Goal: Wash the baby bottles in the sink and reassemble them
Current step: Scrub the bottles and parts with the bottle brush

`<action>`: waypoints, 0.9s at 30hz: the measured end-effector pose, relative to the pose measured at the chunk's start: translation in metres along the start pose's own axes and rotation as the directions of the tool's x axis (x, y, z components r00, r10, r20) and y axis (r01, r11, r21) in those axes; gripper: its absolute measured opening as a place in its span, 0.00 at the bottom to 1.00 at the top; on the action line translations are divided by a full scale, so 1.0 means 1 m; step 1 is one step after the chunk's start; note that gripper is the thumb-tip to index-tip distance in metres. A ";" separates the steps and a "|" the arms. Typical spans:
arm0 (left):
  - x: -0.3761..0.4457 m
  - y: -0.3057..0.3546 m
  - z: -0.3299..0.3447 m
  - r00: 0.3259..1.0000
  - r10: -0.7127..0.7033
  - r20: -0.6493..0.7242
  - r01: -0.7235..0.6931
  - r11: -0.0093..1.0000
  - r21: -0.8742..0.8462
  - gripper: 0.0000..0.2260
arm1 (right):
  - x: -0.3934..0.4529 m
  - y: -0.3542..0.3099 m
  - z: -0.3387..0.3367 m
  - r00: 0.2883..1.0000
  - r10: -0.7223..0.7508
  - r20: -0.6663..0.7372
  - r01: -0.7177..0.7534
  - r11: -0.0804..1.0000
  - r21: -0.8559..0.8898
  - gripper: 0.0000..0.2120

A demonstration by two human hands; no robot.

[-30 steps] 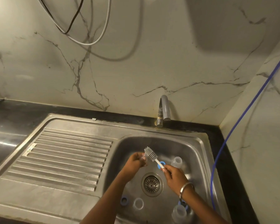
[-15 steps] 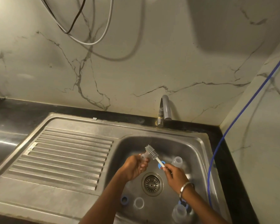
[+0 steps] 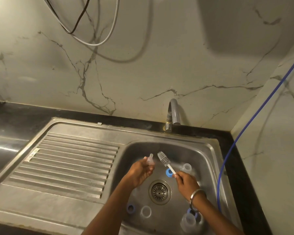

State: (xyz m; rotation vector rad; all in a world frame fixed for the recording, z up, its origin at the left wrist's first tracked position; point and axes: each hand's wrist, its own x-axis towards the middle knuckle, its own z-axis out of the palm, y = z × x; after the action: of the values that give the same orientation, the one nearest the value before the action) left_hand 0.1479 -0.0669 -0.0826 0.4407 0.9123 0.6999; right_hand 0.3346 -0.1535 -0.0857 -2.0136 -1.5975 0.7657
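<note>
Over the steel sink (image 3: 209, 150), hands hold unlabelled nipple (image 3: 150, 160) and brush (image 3: 163, 160).

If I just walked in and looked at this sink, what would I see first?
You would first see two hands over the steel sink: the right hand holds a white bottle brush, and the left hand pinches a clear bottle nipple beside it. Blue rings and clear bottle parts lie scattered around the drain. A blue hose runs down the right wall.
</note>
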 end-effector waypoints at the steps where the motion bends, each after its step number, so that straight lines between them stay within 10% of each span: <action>1: 0.001 -0.001 0.000 0.999 0.046 -0.011 -0.045 0.997 0.055 0.10 | 0.000 0.000 0.000 1.000 -0.002 0.023 0.003 1.000 -0.017 0.11; 9: 0.007 -0.015 -0.007 0.954 0.299 -0.033 -0.231 0.800 0.553 0.05 | 0.001 -0.003 0.000 0.997 -0.038 0.074 0.037 0.999 0.018 0.10; 21: 0.037 -0.035 -0.026 0.929 0.369 -0.033 -0.221 0.623 0.751 0.04 | 0.003 -0.003 0.003 0.981 0.014 0.193 0.000 0.997 -0.076 0.11; 27: 0.054 -0.052 -0.028 0.917 0.366 -0.156 -0.160 0.698 0.698 0.04 | 0.010 0.009 0.003 0.983 0.148 0.112 -0.130 0.980 -0.147 0.11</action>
State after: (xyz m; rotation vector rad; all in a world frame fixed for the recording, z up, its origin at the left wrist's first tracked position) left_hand 0.1658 -0.0632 -0.1604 1.1732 1.4015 0.6881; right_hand 0.3408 -0.1454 -0.0947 -2.2368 -1.6311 0.8658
